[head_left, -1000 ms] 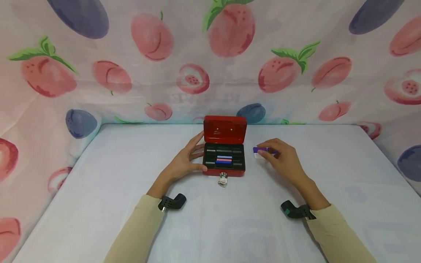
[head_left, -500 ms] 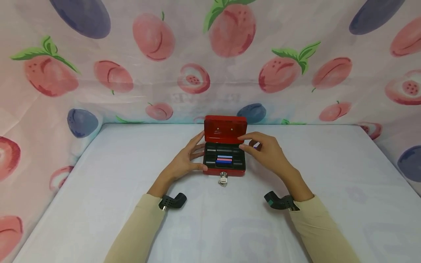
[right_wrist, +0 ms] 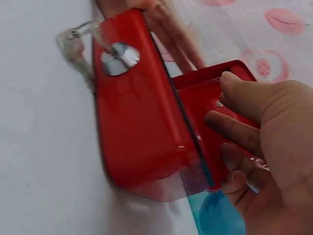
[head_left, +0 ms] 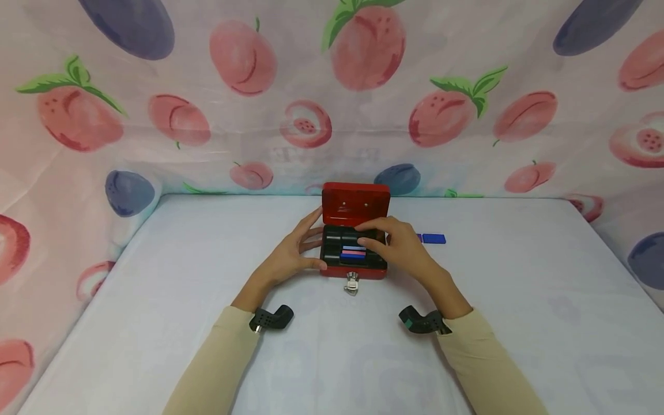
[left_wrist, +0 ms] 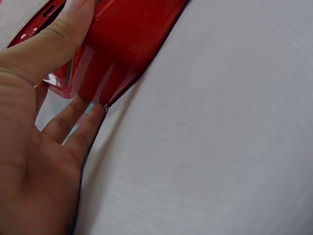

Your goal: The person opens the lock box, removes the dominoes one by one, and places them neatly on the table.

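Observation:
A small red cash box (head_left: 354, 272) stands with its lid (head_left: 355, 204) raised. In its black tray (head_left: 332, 237) lie a light-blue, a pink and a blue strip (head_left: 353, 255). My left hand (head_left: 286, 257) rests against the box's left side with mostly straight fingers, thumb at the front corner; in the left wrist view, its fingers reach the red side wall (left_wrist: 120, 46). Over the right part of the tray hovers my right hand (head_left: 402, 245), thumb and forefinger apart, nothing between them. In the right wrist view its other fingers (right_wrist: 237, 134) are loosely bent.
Keys (head_left: 351, 286) hang from the lock (right_wrist: 120, 58) at the box's front. Right of the box, a small flat blue block (head_left: 434, 238) lies on the white tabletop (head_left: 321, 346), beside a purple piece partly hidden by the right hand. A fruit-patterned cloth (head_left: 290, 69) hangs behind.
My right hand has moved left from the purple and blue pieces on the table to above the tray. The left hand and the box have stayed put.

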Demonstrator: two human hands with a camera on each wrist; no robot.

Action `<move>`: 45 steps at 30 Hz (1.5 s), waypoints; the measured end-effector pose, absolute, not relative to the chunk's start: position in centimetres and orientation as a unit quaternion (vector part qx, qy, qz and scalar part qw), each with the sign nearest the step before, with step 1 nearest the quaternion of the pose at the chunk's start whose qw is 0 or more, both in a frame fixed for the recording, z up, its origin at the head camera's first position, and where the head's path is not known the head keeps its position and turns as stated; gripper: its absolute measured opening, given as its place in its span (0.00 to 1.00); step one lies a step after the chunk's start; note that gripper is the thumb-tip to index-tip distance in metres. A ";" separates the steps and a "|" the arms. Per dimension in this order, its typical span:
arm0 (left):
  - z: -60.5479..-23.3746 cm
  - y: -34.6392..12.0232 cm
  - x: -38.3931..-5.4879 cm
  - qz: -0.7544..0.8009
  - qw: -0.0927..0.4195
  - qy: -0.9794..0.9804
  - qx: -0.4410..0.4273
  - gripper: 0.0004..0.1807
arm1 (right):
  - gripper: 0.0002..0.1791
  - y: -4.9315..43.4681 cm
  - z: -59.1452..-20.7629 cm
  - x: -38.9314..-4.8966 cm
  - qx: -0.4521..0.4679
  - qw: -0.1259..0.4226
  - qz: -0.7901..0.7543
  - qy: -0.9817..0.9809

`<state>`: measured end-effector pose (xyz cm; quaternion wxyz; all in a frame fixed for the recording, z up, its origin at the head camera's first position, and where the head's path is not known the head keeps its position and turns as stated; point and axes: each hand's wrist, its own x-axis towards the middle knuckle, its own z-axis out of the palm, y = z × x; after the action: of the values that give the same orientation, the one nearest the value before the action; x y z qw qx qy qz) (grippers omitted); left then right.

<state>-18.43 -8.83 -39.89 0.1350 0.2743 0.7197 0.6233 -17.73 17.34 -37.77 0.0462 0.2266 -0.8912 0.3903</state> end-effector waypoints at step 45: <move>-39.7 -8.9 -18.4 0.620 0.137 0.724 0.270 0.58 | 0.15 16.1 -38.3 -17.1 0.230 0.026 0.303 -0.924</move>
<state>-18.42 -8.88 -39.70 0.1375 0.2701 0.7239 0.6198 -17.12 16.13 -38.33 0.0259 0.2303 -0.9243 0.3032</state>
